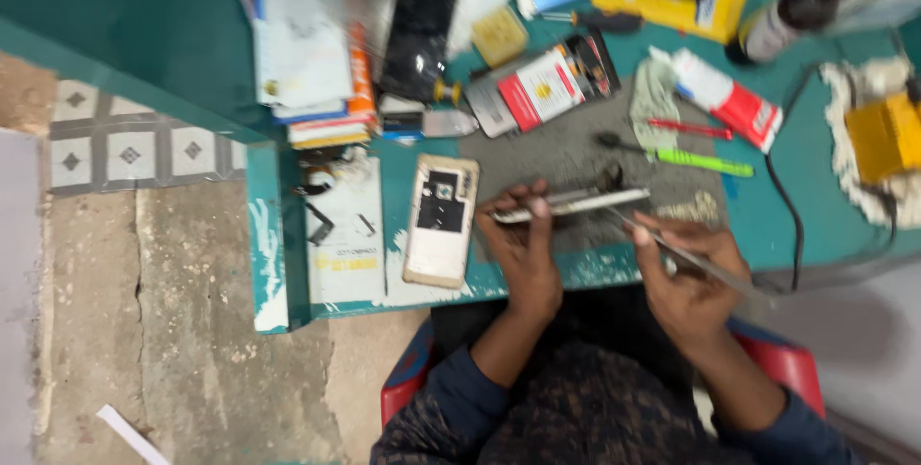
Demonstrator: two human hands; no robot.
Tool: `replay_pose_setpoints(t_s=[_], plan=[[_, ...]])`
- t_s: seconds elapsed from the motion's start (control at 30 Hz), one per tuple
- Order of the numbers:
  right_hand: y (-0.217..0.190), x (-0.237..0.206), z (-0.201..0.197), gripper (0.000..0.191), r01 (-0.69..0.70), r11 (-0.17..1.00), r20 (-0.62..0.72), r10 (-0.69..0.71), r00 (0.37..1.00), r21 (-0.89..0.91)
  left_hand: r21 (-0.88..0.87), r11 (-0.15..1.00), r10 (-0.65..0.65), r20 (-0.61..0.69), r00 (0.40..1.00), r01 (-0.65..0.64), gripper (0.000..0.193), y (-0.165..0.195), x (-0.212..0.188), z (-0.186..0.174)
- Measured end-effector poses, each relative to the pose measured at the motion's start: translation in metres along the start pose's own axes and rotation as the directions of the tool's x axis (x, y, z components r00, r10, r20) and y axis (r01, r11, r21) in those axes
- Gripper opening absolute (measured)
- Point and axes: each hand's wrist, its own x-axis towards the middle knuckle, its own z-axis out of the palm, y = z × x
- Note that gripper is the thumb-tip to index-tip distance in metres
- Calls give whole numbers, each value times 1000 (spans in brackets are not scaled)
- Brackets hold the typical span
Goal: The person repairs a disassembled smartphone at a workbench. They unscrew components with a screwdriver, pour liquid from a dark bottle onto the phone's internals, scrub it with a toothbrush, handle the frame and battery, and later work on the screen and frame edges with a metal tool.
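Left hand (pixel 523 244) gripping thin phone panel (pixel 573 204) edge-on at desk (pixel 767 215) front edge. Right hand (pixel 686 268) pinching metal tweezers (pixel 672 249), tip touching panel's 3 o'clock end. Opened phone back (pixel 440 220) lying at 9 o'clock of hands. Green pen (pixel 703 162), red pen (pixel 689 127), screwdriver (pixel 585 20) sitting at 12–1 o'clock. Black cable (pixel 789 206) running at 3 o'clock. Containers' contents too blurred to tell.

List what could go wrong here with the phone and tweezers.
1. The left hand holds the phone on edge over the bench's front edge; a slip might drop it.
2. The tweezers in the right hand point at the phone and could scratch it.
3. The open phone back lies beside the left hand; an elbow might knock it off.
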Motion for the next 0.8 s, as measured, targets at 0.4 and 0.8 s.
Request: replay_pose_setpoints(t_s=[0.4,0.8], plan=[[-8,5,5,26,-195,948,101,174,979,251,139,985,72,188,980,-99,39,9,-7,13],[-4,24,1,21,-275,924,87,261,961,266,147,980,103,189,976,-132,41,-1,1,26]])
